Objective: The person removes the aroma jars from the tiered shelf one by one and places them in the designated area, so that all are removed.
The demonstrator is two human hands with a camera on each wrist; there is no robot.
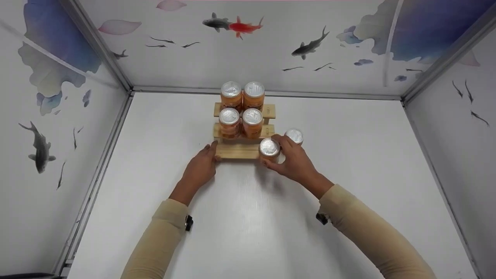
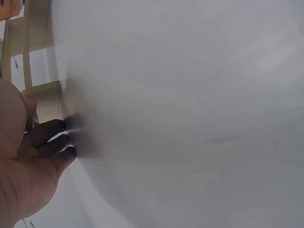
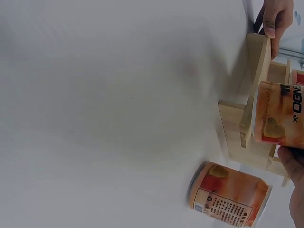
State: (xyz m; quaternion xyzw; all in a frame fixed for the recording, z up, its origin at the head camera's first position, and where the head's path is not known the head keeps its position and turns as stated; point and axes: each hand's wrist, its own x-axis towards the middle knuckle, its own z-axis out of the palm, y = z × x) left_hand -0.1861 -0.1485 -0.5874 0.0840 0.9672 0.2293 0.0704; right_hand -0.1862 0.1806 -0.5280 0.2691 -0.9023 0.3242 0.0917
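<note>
A stepped wooden rack (image 1: 237, 152) stands on the white table. Two orange-labelled cans with silvery lids stand on its top step, one of them a back can (image 1: 231, 95); two more, including a front can (image 1: 252, 123), occupy the middle step. My left hand (image 1: 201, 166) grips the left end of the lowest step, thumb on it in the right wrist view. At that step's right end, my right hand (image 1: 296, 161) holds another can (image 3: 279, 114) between thumb and fingers. Whether its base touches the wood is unclear. A further can (image 3: 230, 194) stands on the table, right of the rack.
White panels printed with fish surround the table (image 1: 240, 224) on the back and sides. A metal frame strip (image 1: 174, 90) runs along the back edge, close behind the rack.
</note>
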